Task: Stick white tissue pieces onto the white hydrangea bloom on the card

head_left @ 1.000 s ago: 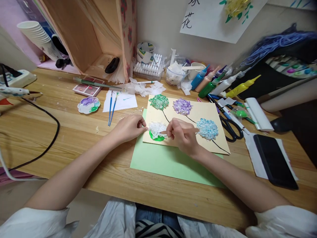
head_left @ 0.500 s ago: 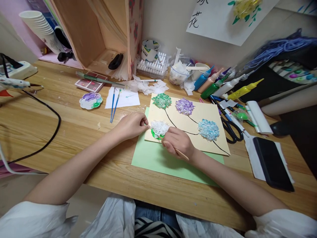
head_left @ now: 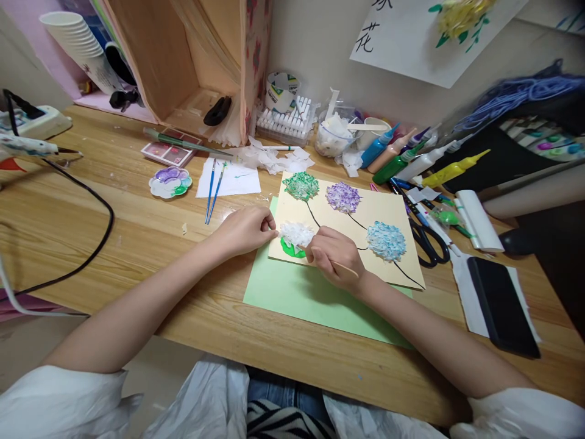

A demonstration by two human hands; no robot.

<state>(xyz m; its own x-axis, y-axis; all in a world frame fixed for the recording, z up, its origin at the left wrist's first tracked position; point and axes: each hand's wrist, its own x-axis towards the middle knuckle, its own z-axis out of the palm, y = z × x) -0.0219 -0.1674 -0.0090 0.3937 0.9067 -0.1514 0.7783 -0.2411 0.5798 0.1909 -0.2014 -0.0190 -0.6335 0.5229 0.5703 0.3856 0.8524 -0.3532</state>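
A cream card lies on a light green sheet, with green, purple and blue textured paper flowers and thin black stems. At its lower left is a white tissue flower with green paint along its lower edge. My right hand is closed round a wooden craft stick; its tip is at the white flower's lower right, partly hidden by my fingers. My left hand is closed, its thumb and forefinger pinched at the card's left edge beside the white flower.
Two thin paintbrushes lie on white paper, near a paint palette. Paint bottles lean at the back. Black scissors and a phone are on the right. A black cable curves across the left.
My right hand has turned the stick from lying sideways to slanting down toward my wrist, working at the white flower's lower edge. My left hand keeps its place on the card. The view has shifted slightly.
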